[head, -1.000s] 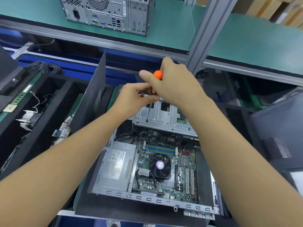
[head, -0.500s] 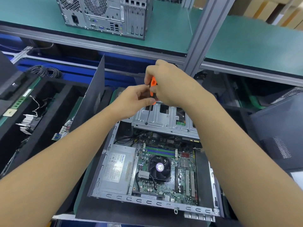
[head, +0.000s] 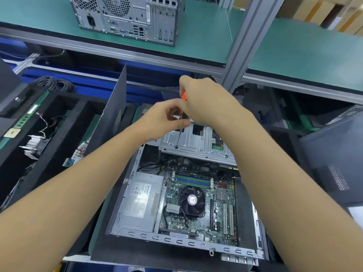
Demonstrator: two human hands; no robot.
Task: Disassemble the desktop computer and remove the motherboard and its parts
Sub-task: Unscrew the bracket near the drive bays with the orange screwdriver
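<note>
Right grip (head: 208, 101) clamped on the orange screwdriver (head: 184, 96), left grip (head: 163, 120) pinching its shaft. The tip has dropped onto a screw (head: 176, 147) in the cage (head: 198, 143) at frame centre. Unscrewing likely begins, with the motherboard (head: 222, 205) untouched.

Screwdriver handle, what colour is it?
Orange; the screwdriver handle shows best in the head view, poking out of the right hand.

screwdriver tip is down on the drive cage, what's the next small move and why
Probably turn the screwdriver to loosen the screw likely under its tip. The right hand grips the orange handle, the left hand pinches the shaft, and the tip rests on the near-left corner of the drive cage, which overhangs the far edge of the motherboard.
</note>
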